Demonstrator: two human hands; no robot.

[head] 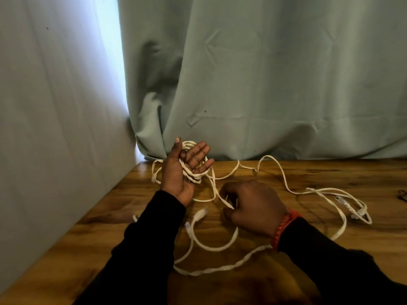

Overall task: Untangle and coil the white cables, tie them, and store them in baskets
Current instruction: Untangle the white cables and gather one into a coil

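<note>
Coiling is partway: loops wrap the flat-fingered left hand [187,166], the right hand [251,205] pinches the cable [220,198], much slack lies on the tabletop [308,175], untied, unstored.

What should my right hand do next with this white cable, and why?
Probably draw the strand pinched in the right hand up and lay one more loop across the left hand. The left palm already carries several wraps of white cable, while most of it lies loose on the wooden table.
</note>
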